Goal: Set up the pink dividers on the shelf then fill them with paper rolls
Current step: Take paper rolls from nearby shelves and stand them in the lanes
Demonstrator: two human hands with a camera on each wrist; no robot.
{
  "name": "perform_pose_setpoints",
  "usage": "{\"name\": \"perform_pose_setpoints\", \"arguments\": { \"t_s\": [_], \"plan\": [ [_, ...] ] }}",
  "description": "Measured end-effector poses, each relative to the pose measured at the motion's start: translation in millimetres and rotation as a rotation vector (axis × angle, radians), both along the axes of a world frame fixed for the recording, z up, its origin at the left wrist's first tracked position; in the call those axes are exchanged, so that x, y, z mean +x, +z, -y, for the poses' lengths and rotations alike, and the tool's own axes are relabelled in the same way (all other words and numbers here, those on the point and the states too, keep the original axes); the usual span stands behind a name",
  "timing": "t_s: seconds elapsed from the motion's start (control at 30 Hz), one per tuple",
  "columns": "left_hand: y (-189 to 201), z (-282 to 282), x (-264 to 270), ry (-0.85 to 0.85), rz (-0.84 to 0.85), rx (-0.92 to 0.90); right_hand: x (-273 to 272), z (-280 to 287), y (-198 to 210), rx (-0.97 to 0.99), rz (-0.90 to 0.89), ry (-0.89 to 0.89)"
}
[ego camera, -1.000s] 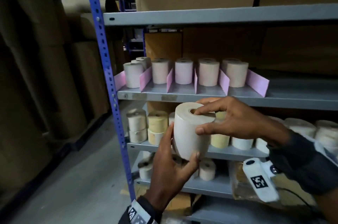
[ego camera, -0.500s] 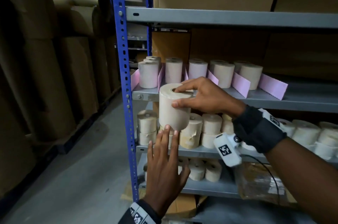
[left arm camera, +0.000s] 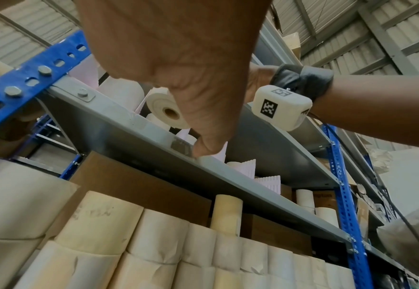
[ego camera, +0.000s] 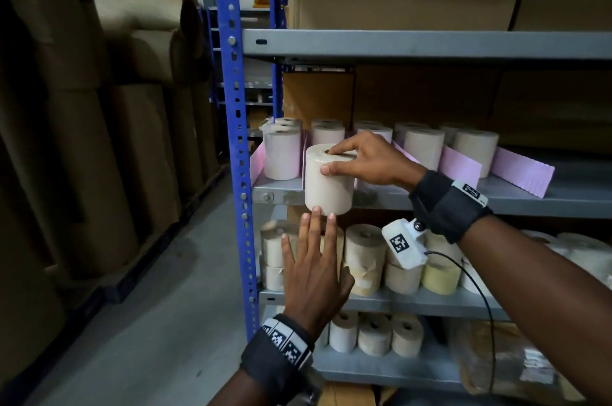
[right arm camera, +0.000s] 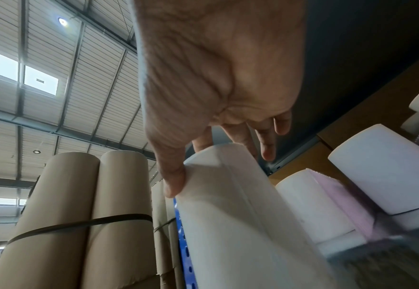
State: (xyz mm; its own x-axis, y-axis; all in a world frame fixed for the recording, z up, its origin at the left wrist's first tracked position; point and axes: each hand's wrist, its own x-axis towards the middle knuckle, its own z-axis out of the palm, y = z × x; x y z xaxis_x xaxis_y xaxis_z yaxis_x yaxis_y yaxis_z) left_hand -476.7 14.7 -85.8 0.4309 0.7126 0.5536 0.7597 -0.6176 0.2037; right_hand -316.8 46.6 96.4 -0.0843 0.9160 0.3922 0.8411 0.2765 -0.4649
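Looking from the head view, the right hand holds a paper roll by its top, thumb on the side and a finger at the hole. The roll hangs just in front of the shelf, at the second slot from the left between the pink dividers. The left hand is flat and wide below, with two fingertips touching the bottom of the roll. Other rolls already stand in the slots.

From the left wrist view, the left hand has straight fingers reaching up to the shelf edge, and the dividers stick out over it.

From the right wrist view, the right hand pinches the roll near its top rim.

I think the roll could bump a thin divider and knock it crooked, because the slot looks tight. The grip is only at the top, so the roll might also slip and fall.
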Motion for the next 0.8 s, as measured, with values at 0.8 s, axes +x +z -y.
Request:
{"name": "perform_pose_setpoints", "arguments": {
  "t_s": [0.8],
  "plan": [
    [13, -94, 48, -0.042, -0.025, 0.021, 51, -112, 4, -0.061, 0.169, -0.060]
  ]
}}
